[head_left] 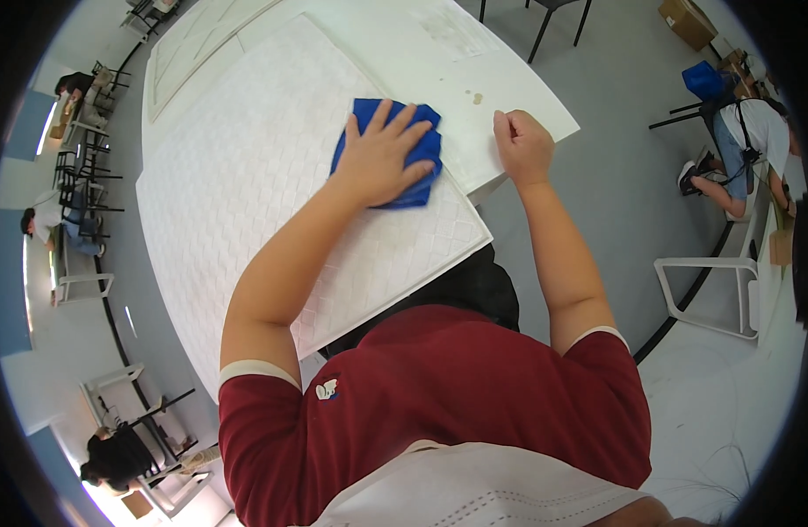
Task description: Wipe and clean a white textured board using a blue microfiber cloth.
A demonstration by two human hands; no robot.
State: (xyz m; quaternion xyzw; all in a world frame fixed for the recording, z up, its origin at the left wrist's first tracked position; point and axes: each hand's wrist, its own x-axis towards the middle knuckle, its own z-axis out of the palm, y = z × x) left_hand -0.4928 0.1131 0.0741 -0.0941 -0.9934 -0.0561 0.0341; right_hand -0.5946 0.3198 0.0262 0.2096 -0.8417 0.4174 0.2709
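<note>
My left hand (382, 154) lies with fingers spread on a folded blue cloth (369, 117) on a white, square-patterned panel (237, 176). The panel lies on a white tabletop (509, 83) and reaches past its near edge. My right hand (523, 145) is closed in a fist at the table's right edge, beside the panel; whatever it holds, if anything, is hidden. Small beige stains (477, 98) show on the tabletop above my right hand.
Black chairs (544, 26) stand beyond the table. At right a person (738, 149) sits near a blue bag (703, 81), cardboard boxes (685, 19) and a white frame (703, 263). Other people (114, 461) work at tables along the left.
</note>
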